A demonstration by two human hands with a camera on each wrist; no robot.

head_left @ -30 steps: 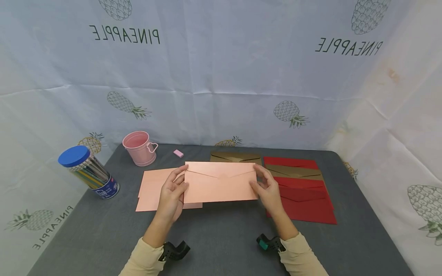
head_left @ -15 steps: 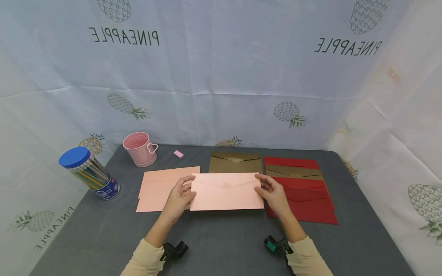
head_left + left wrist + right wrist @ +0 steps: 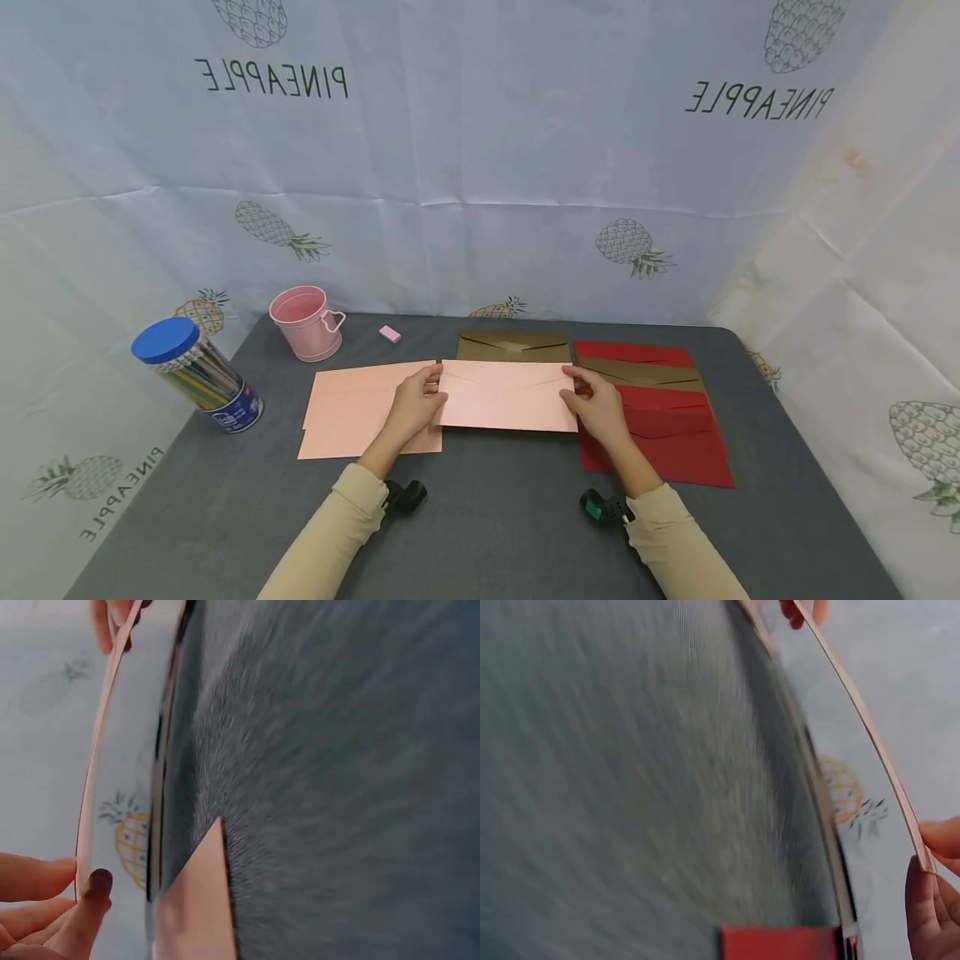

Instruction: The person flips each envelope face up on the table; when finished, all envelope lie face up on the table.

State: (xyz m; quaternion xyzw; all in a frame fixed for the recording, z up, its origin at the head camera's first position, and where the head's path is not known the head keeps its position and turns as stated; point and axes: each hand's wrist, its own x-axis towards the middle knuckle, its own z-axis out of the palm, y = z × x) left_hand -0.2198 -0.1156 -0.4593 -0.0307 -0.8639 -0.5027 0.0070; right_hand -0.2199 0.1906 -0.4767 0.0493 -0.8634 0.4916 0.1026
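Held off the grey table (image 3: 495, 517) at its two short ends: one pink envelope (image 3: 508, 396), flap side up, the left hand (image 3: 415, 406) pinching its left end and the right hand (image 3: 602, 406) pinching its right end, hands well apart with the envelope spanning between them. Hidden under that envelope: the near edge of a brown envelope (image 3: 513, 345) just behind it, and part of the pink stack (image 3: 352, 408) lying flat to its left, where the left hand also covers a corner. To the envelope's right, a pile of red envelopes (image 3: 660, 450) with a second brown envelope (image 3: 641, 373) tucked among them, so overlapped that no count can be made. Farther left of the envelope, a pink bucket (image 3: 306, 322), a small pink eraser (image 3: 388, 334) and a blue-lidded tub of pencils (image 3: 198, 375). Seen only edge-on from the wrists: in the left wrist view a thin pink line (image 3: 105, 735) with fingertips (image 3: 94, 889) closed on its near end and the other hand's fingers cut off at the top; in the right wrist view the same curved edge (image 3: 855, 712), thumb and fingers (image 3: 930, 862) nipping it at the frame's right, a red corner (image 3: 780, 943) below. Both wrist views blurred; flap and colours of the piles shown by the head view alone.
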